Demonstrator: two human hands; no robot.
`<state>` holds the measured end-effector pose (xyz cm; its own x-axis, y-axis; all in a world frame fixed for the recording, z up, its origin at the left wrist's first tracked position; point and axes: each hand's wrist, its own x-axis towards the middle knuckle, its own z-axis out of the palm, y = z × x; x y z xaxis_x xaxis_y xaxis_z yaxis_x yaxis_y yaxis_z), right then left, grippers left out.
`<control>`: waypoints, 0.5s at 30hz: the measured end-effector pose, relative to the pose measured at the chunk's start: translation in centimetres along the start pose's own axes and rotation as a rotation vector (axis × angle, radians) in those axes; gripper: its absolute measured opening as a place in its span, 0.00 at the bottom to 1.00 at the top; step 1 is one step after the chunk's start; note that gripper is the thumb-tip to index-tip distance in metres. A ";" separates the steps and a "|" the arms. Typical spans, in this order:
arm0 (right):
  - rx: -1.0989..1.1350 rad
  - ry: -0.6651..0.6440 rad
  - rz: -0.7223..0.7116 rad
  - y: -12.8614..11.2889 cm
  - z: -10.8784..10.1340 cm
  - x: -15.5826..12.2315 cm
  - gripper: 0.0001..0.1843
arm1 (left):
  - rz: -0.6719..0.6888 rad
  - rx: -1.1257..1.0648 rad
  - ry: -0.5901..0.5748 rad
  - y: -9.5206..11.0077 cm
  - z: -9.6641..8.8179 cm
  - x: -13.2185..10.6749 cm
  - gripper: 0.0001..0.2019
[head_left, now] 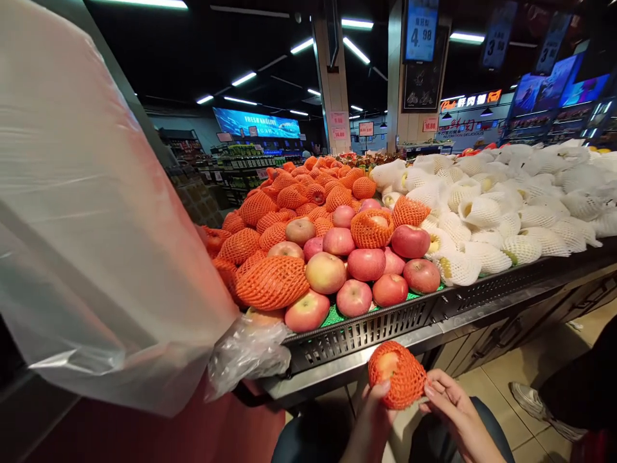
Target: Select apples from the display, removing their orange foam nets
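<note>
I hold an apple wrapped in an orange foam net point(396, 374) low in front of the produce stand. My left hand point(372, 417) grips it from below left, thumb on the net. My right hand point(452, 406) touches its right side, fingers curled against the net. Above it on the stand lies a pile of bare red apples point(366, 265) and more apples in orange nets point(272, 281).
A big translucent plastic bag point(91, 225) fills the left side. Fruit in white foam nets point(486, 218) covers the stand's right part. A black slotted rim point(366, 331) edges the display. Another person's shoe point(527, 397) and dark leg stand at the lower right.
</note>
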<state>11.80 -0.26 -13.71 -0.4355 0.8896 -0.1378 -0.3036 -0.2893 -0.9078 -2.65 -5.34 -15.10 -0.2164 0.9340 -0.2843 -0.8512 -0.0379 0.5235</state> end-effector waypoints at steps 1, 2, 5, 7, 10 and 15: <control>0.041 -0.010 0.044 0.1 -0.1 0.0 0.23 | 0.015 -0.008 -0.009 0.0 -0.1 0.0 0.29; 0.082 -0.029 0.090 0.2 -0.2 0.0 0.22 | 0.027 0.003 -0.018 -0.1 -0.3 -0.1 0.29; 0.172 -0.025 0.136 0.8 -0.4 -0.1 0.20 | 0.095 0.107 -0.003 -0.3 -0.5 -0.7 0.33; 0.198 0.008 0.113 1.2 -0.4 -0.1 0.22 | 0.145 0.152 0.041 -0.6 -0.2 -1.1 0.35; 0.182 -0.036 0.115 1.7 -0.4 0.3 0.22 | 0.167 0.119 0.058 -0.5 0.6 -1.5 0.39; 0.070 -0.076 0.113 0.9 -1.4 1.8 0.23 | 0.126 0.255 0.043 1.0 2.0 -1.1 0.40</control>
<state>11.95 1.61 -15.32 -0.5326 0.8214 -0.2042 -0.3063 -0.4120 -0.8581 -2.30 -5.74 -12.67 -0.3372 0.9116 -0.2352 -0.6697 -0.0567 0.7405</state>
